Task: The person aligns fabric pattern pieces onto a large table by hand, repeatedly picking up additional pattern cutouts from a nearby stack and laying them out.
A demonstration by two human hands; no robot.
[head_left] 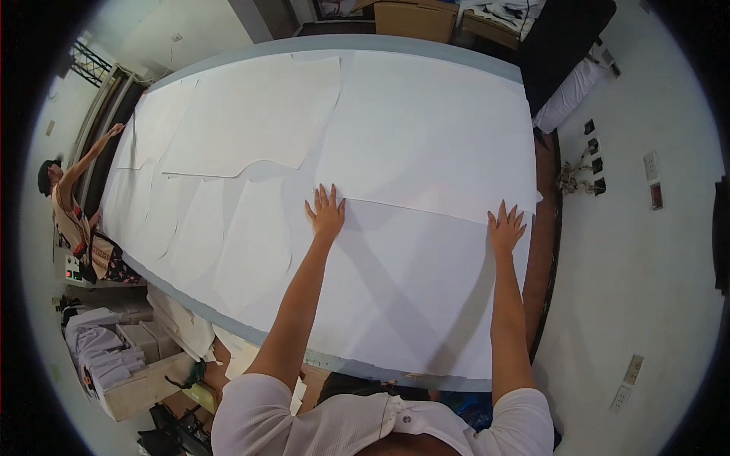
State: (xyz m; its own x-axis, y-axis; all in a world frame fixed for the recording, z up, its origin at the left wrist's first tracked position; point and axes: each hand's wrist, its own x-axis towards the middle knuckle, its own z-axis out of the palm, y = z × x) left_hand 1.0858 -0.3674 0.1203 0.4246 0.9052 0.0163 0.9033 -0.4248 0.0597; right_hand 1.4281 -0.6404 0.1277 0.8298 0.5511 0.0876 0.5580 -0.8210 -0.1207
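Fingers [332, 196] of the left hand [328, 221]: spread, laid flat, tips pointing towards 12 o'clock. Fingers of the right hand [503, 237]: also spread and flat, tips towards 12. Neither hand pinches anything.

Clock positions are read from the middle of the view. The upper sheet [426, 129], white and wide, lies at 1 o'clock. Its near edge runs between the two hands; the left hand rests at its near-left corner, the right hand on the same edge, a little short of the right end. Material of the sheet: cannot tell. Beneath it, a white lower layer [403, 304] extends towards 5 o'clock, crossed by shadows of the forearms.

The worktop [449, 384] shows a grey border along its near and far sides. A large cut piece [258, 114] with a curved near edge lies between 10 and 11 o'clock, just beside the upper sheet. Several narrower pieces [255, 228] lie at 9 o'clock, nearer than the large piece.

At 9 o'clock, by the far-left end, another person [72, 220] in a dark cap reaches one arm over the worktop. Cardboard box [414, 21]: just past 12, beyond the worktop. White roll [566, 95]: 2 o'clock, leaning by a black object [563, 53]. White cloth bundle [103, 342]: 8 o'clock, below worktop level.
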